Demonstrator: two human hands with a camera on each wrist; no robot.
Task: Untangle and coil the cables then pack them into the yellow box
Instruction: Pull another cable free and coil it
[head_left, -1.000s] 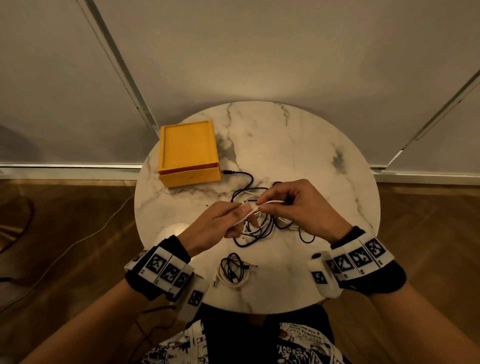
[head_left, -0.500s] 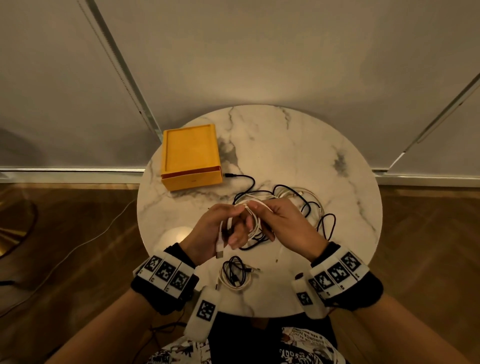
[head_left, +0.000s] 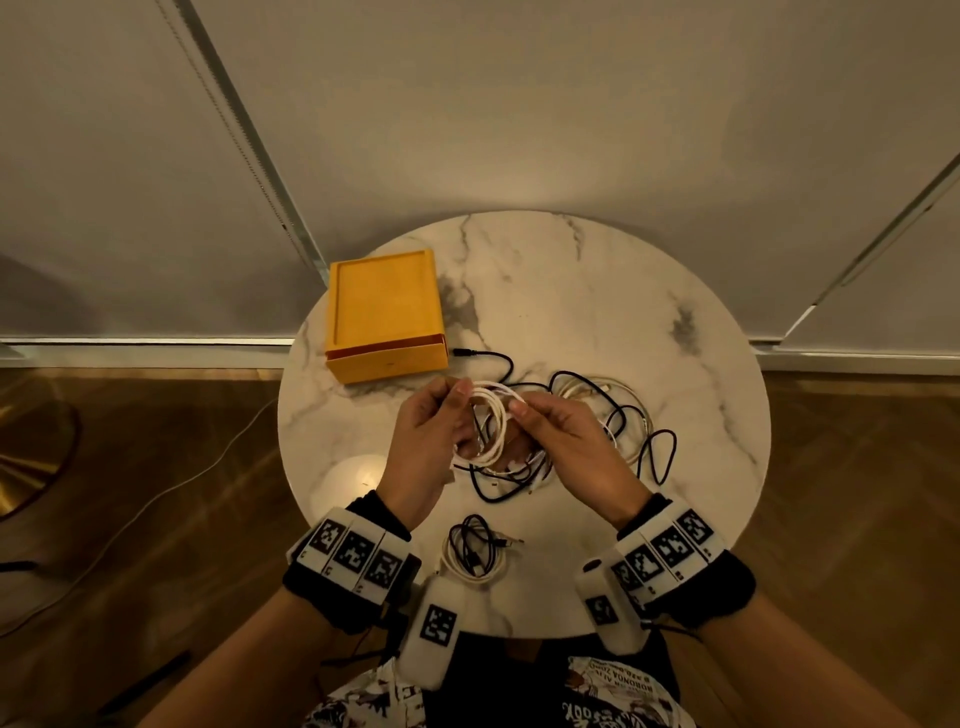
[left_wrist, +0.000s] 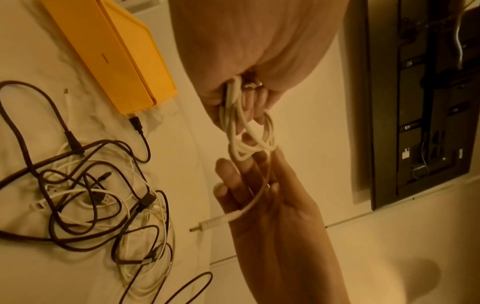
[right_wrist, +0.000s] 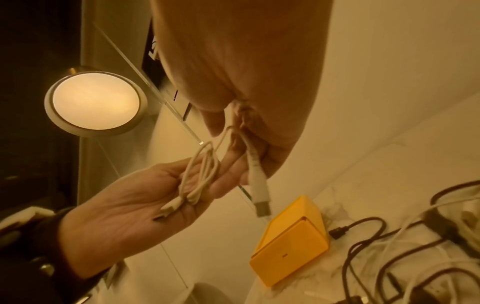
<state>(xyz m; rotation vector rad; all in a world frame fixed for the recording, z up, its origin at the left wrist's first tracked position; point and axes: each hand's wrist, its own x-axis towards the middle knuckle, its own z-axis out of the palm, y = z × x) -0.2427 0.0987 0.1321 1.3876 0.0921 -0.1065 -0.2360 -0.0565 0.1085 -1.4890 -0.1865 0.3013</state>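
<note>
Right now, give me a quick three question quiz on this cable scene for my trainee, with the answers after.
1. True or false: the yellow box already holds a cable.
2. Which hand pinches the plug end of the white cable? A left hand B right hand C neither
3. Fill in: the two finished coils lie on the table nearest the ____.

Key: 1 false, its recessed top is bare. 2 B. 3 person.
</note>
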